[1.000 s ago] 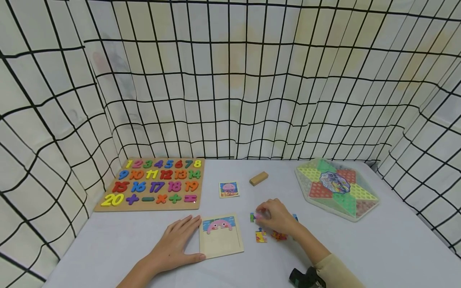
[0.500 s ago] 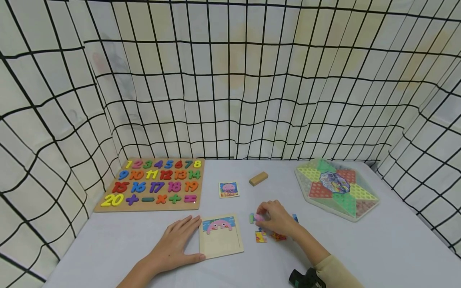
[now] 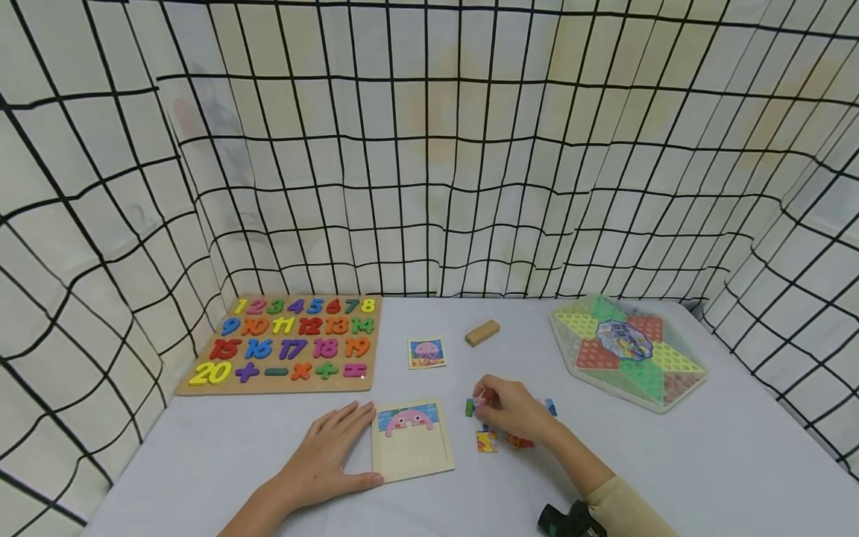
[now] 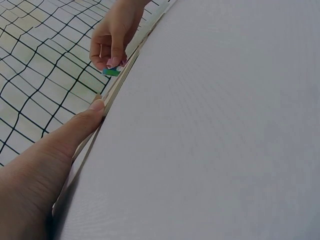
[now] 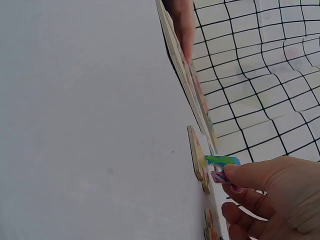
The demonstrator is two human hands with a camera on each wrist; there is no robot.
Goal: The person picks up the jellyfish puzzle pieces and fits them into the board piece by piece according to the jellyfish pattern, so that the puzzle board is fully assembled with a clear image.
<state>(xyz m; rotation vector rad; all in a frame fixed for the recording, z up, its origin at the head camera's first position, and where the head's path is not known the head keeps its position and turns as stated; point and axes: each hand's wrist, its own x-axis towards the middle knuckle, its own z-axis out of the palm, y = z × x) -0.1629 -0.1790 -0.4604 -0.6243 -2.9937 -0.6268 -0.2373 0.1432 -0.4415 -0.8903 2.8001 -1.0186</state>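
A shallow wooden puzzle tray lies on the white table, its top strip filled with a pink character on blue. My left hand rests along the tray's left side, fingers straight, thumb at the near left corner. Right of the tray, my right hand pinches a jigsaw piece between thumb and fingers; it is green, blue and pink. In the right wrist view the piece is raised off the cloth. Below that hand lie a yellow jigsaw piece and red-orange pieces. A blue piece is partly hidden behind it.
A number board with coloured figures stands at the left. A small picture card and a wooden block lie beyond the tray. At the right is a clear hexagonal game box. Black netting over white cloth walls the table.
My right hand has shifted very slightly left and tilted the jigsaw piece in its fingertips. The left hand and the tray have stayed in place.
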